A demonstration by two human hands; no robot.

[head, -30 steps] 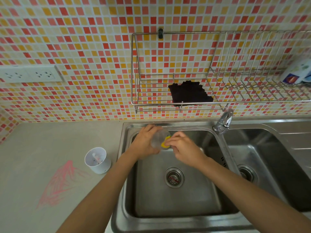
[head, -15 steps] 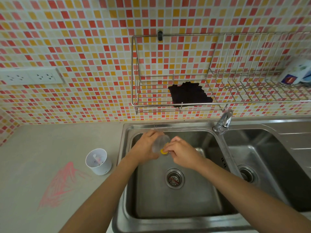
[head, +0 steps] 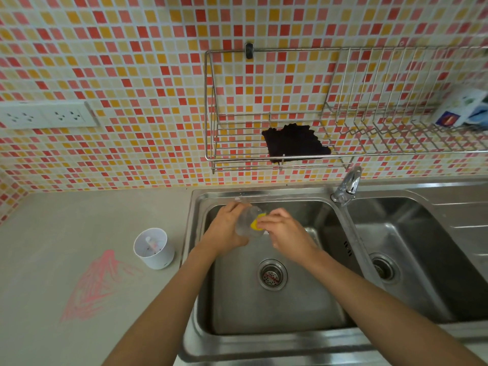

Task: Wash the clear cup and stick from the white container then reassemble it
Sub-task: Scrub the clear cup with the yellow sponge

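Note:
My left hand [head: 227,227] grips the clear cup [head: 247,225] over the back of the left sink basin [head: 277,307], the cup lying on its side with its mouth toward the right. My right hand [head: 286,229] pinches a yellow sponge [head: 256,223] and presses it into the cup's mouth. The white container [head: 154,248] stands upright on the counter left of the sink. A pale stick [head: 151,244] lies inside it.
A tap [head: 347,184] rises between the two basins. The right basin [head: 422,260] lies beyond it. A wire rack [head: 343,107] with a dark cloth [head: 294,142] hangs on the tiled wall. Pink scribbles [head: 92,283] mark the grey counter. A socket [head: 47,114] is at left.
The hands have stayed together over the basin. The sponge has shifted slightly at the cup's mouth as my right hand rubs it; the container has not moved.

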